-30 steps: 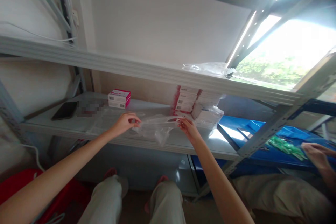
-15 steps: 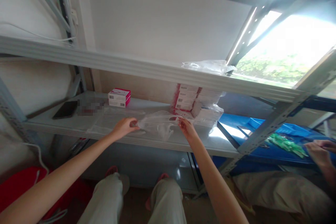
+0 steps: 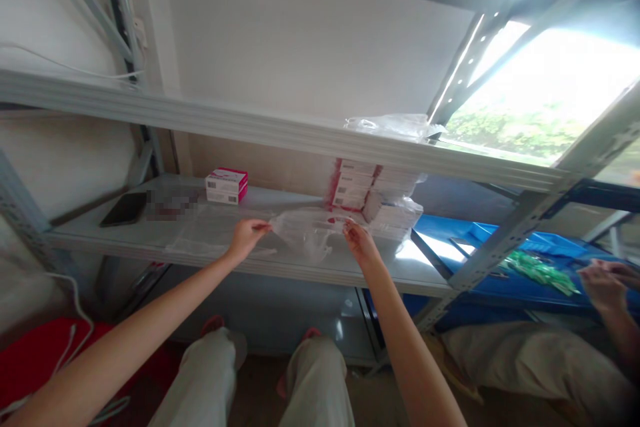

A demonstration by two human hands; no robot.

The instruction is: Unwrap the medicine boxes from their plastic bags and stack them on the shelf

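A clear plastic bag (image 3: 305, 232) is stretched between my two hands over the front of the grey shelf (image 3: 200, 230). My left hand (image 3: 249, 235) pinches its left end, fingers closed. At the other end, my right hand (image 3: 357, 239) is closed on the bag near a small opening in the film. Another flat clear plastic bag (image 3: 200, 233) lies on the shelf beside my left hand. Behind it stands a small white and pink box (image 3: 227, 185). Stacked white and pink boxes (image 3: 353, 185) wrapped in clear film sit behind my right hand.
A dark phone (image 3: 124, 209) lies at the shelf's left end. More clear plastic (image 3: 390, 125) rests on the upper shelf beam (image 3: 280, 133). To the right, another person's hands (image 3: 603, 280) are near a blue bin (image 3: 483, 287) with green packets (image 3: 543, 272). Something red (image 3: 30, 353) stands lower left.
My left hand has shifted slightly right and up, its fingers now pinched together on the bag's end. My right hand keeps its hold, nearly in place.
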